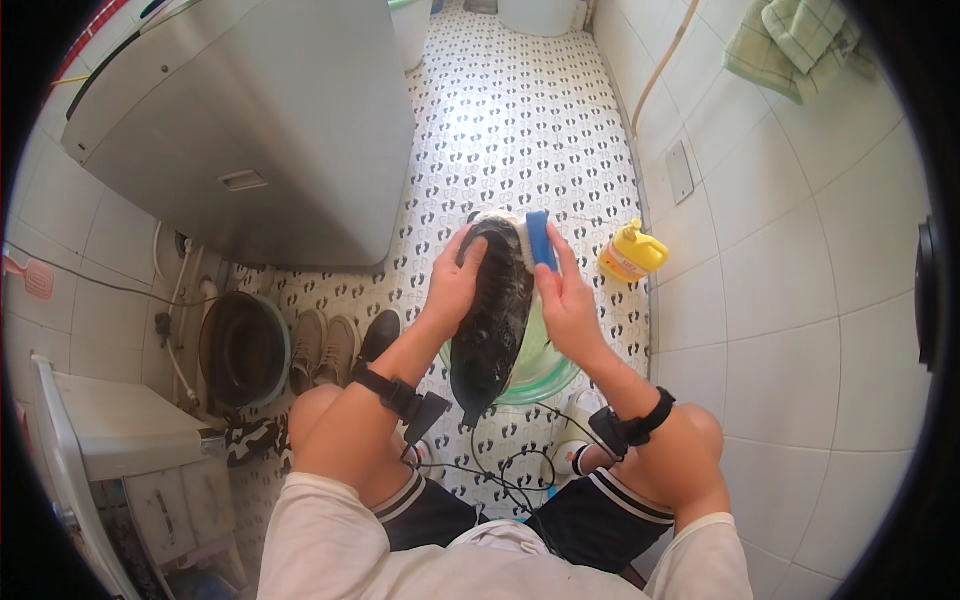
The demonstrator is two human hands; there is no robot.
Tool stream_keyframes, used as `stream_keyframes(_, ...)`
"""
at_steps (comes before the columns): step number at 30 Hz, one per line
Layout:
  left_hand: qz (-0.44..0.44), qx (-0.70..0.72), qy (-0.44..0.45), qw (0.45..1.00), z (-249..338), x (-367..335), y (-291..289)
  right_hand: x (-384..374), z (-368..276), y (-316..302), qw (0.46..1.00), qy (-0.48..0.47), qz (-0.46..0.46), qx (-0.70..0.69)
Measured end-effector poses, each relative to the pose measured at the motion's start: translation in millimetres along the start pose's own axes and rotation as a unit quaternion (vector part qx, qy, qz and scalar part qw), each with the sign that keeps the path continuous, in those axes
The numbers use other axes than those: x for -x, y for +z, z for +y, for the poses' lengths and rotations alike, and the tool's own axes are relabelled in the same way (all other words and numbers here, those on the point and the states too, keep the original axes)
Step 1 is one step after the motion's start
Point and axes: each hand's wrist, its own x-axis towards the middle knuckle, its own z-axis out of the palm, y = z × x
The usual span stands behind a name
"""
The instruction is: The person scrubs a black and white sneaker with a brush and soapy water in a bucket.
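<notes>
A black shoe (488,320), wet and streaked with white suds, is held over the basin by my left hand (455,285), its fingers closed around the shoe's upper side. My right hand (568,300) grips a blue scrub brush (539,238). The brush's pale bristles press against the right edge of the shoe, near its foamy far end. Under the shoe stands a green plastic basin (545,385), partly hidden by the shoe and my hands. Another black shoe (380,335) rests on the floor beside my left forearm.
A yellow jug-shaped bottle (632,252) stands right of the basin by the tiled wall. At left are brown shoes (338,350), a dark basin (240,348) and a large grey appliance (270,130). Black cables (510,478) hang between my knees. A checked towel (790,45) hangs upper right.
</notes>
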Motion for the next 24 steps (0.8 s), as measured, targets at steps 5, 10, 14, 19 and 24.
stream_keyframes(5, -0.023, -0.020, -0.004, 1.000, 10, 7, 14, -5, -2, -6, 1.000, 0.010, 0.016, 0.024)
stream_keyframes(10, -0.002, 0.026, -0.013, 1.000, 8, -1, 5, 20, -11, 10, 1.000, 0.005, -0.016, -0.007)
stream_keyframes(14, -0.016, -0.025, -0.006, 1.000, 11, 9, 17, 3, -6, 2, 0.998, -0.003, 0.034, 0.050)
stream_keyframes(19, -0.002, -0.035, 0.003, 0.999, 6, 3, 13, 2, -12, 3, 0.995, 0.082, 0.026, 0.050)
stream_keyframes(24, 0.016, 0.010, -0.004, 1.000, 3, -6, 2, 23, 9, 14, 0.999, 0.028, 0.019, 0.020)
